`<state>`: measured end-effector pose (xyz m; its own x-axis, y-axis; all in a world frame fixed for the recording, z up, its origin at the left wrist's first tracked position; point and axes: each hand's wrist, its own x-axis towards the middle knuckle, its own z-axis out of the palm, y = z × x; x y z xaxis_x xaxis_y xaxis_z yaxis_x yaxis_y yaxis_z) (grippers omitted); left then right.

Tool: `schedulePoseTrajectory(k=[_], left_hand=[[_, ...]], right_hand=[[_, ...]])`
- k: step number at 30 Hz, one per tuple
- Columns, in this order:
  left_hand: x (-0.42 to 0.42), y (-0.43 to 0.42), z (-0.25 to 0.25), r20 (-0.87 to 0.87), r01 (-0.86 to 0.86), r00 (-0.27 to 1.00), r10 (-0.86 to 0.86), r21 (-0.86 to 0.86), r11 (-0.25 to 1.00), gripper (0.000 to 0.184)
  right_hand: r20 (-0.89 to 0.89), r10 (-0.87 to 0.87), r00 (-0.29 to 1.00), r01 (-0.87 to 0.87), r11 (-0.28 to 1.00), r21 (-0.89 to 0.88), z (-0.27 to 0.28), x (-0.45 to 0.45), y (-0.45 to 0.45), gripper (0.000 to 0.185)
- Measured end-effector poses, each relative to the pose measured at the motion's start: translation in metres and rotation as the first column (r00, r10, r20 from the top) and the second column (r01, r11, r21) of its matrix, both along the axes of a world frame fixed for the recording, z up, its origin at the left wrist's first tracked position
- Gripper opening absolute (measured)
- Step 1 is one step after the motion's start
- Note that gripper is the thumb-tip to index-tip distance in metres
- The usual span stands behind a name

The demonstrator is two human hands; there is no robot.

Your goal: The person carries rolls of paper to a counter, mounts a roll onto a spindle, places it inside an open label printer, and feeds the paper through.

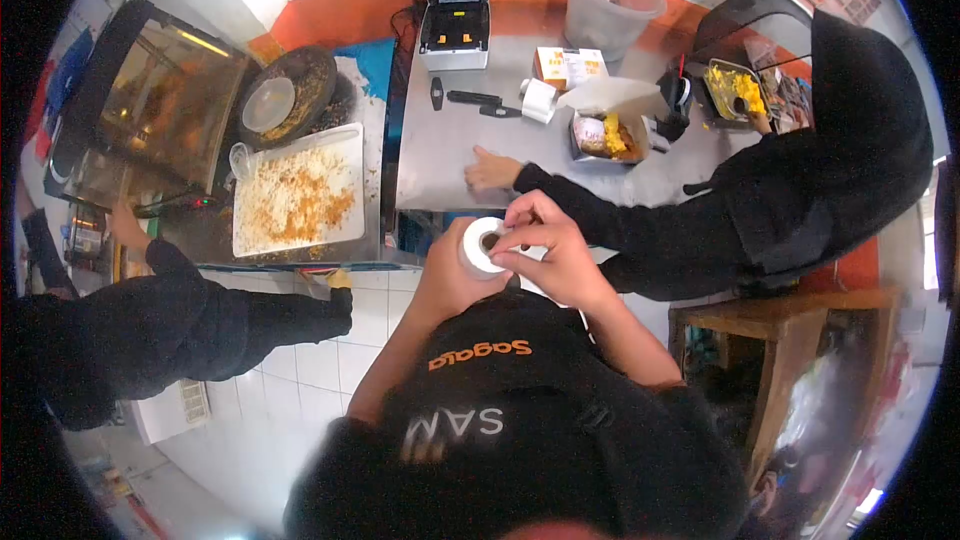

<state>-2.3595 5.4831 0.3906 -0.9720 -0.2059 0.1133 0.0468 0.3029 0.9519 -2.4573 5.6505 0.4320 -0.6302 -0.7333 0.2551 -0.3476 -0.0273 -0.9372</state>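
The left hand (455,265) has its grip clamped around a white roll (472,262), held over the person's front, just off the edge of the tabletop (430,150). The right hand (555,250) has its fingertips at the roll's core; I cannot tell whether that grip is clamped on it or only touching. On the tabletop, an open takeaway box (600,166) holds yellow and brown food and a pale packet; beyond it stands a translucent bucket (612,25). A co-worker reaches into a container (722,114) of yellow food. Leftward, a white tray (352,165) bears orange-brown crumbs, and a dark pan (322,75) holds a pale bowl (268,105).
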Motion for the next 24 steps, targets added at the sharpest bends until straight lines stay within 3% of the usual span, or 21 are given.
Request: schedulePoseTrajectory(k=[7,9,11,13,15,16,19,20,21,23,24], left_hand=[[-0.069,-0.028,0.005,0.016,-0.036,0.999,0.038,-0.09,0.995,0.062],[-0.093,-0.041,-0.001,-0.001,-0.044,0.999,0.044,-0.081,0.996,0.063],[-0.111,-0.056,-0.01,-0.009,-0.035,0.999,0.035,-0.023,0.999,0.067],[-0.127,-0.069,-0.01,0.061,0.0,0.998,0.001,-0.013,1.0,0.072],[-0.149,-0.085,-0.022,-0.057,0.071,0.996,-0.07,0.018,0.997,0.076],[-0.159,-0.095,-0.032,-0.002,0.119,0.993,-0.119,0.077,0.99,0.085],[-0.173,-0.106,-0.015,-0.149,0.213,0.97,-0.191,0.15,0.966,0.096],[-0.178,-0.123,-0.018,-0.374,0.279,0.891,-0.256,0.008,0.96,0.104],[-0.183,-0.13,-0.017,-0.483,0.317,0.852,-0.204,0.165,0.934,0.082],[-0.182,-0.163,0.008,-0.302,0.35,0.848,-0.435,-0.297,0.888,0.049],[-0.181,-0.162,0.022,-0.296,0.379,0.838,-0.458,-0.288,0.879,0.049]], right_hand=[[-0.032,-0.103,0.994,0.103,0.994,0.025,0.001,-0.043,-0.038,0.014],[-0.142,-0.127,0.982,0.125,0.992,-0.021,0.003,-0.059,-0.05,0.013],[-0.125,-0.152,0.981,0.15,0.988,-0.026,0.001,-0.072,-0.064,0.013],[-0.252,-0.128,0.959,0.114,0.991,-0.071,0.0,-0.088,-0.077,0.014],[-0.297,-0.163,0.941,0.147,0.986,-0.076,-0.006,-0.101,-0.091,0.012],[-0.289,-0.161,0.944,0.151,0.987,-0.058,-0.007,-0.108,-0.097,0.012],[-0.327,-0.196,0.925,0.184,0.981,-0.068,-0.009,-0.127,-0.112,0.012],[-0.334,-0.198,0.922,0.188,0.98,-0.062,-0.01,-0.131,-0.115,0.011],[-0.332,-0.202,0.921,0.195,0.979,-0.054,-0.01,-0.136,-0.118,0.011],[-0.294,-0.2,0.935,0.208,0.978,-0.004,-0.008,-0.138,-0.117,0.01],[-0.28,-0.195,0.94,0.199,0.98,-0.017,-0.009,-0.136,-0.117,0.011]])
